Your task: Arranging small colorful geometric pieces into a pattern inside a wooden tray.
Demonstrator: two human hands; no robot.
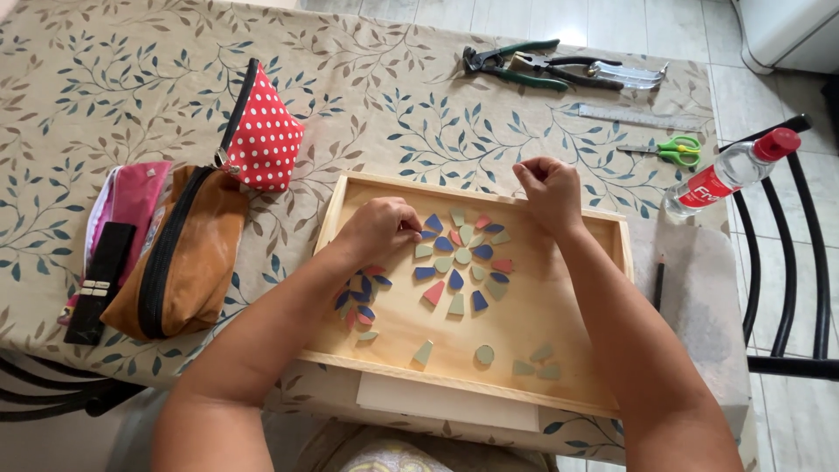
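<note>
My left hand (377, 229) rests in the wooden tray (489, 391), fingers curled on a small piece at the mosaic's (463, 258) left edge, to steady it. My right hand (549, 188) hovers at the far rim, fingers pinched closed; I cannot tell on what.

Matt wooden tray (616, 229), glossy tiles (463, 255)

Package: clear plastic bottle with a red cap (732, 170), lying tilted at the right edge of the table (105, 79), near the green-handled scissors (677, 149).
Label: red band with white markings (710, 185), wrapped around the bottle's middle.
Signs, screens: none.
</note>
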